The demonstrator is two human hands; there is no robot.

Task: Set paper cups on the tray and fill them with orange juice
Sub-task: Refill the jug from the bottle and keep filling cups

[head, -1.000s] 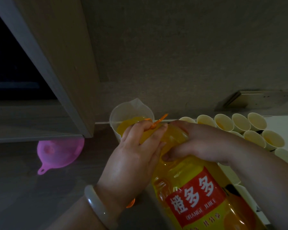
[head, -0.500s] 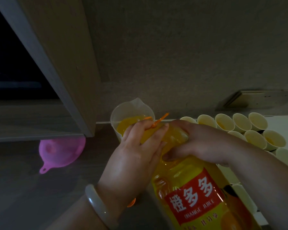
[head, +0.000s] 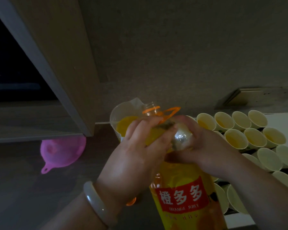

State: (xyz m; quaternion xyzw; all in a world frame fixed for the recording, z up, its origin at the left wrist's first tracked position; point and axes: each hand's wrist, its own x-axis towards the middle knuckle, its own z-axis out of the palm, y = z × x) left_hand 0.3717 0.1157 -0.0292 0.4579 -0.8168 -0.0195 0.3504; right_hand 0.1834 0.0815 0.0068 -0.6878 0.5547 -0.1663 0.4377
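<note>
The paper cups (head: 236,138) already stand packed in rows on the white tray (head: 283,117) at the right of the bench (head: 23,188). The far rows show juice in them. The nearer cups look pale and probably empty, though the dim light makes that hard to tell. So the setting-out looks done and the filling only partly done.

The orange juice bottle (head: 181,196) stands in front of the person, leaning toward a clear measuring jug (head: 116,112) that holds some juice. The left hand (head: 136,156) and the right hand (head: 206,146) both hold the bottle's shoulder, with fingers (head: 140,128) curled round it from either side. A pink funnel (head: 61,150) lies well apart on the left.

Compared with half a second ago, the bottle's open neck (head: 152,110) has come up from behind the hands and now shows above them. The shoulder, then full of juice, now looks clear. I judge the bottle has been tipped back and the pour into the jug has stopped.
</note>
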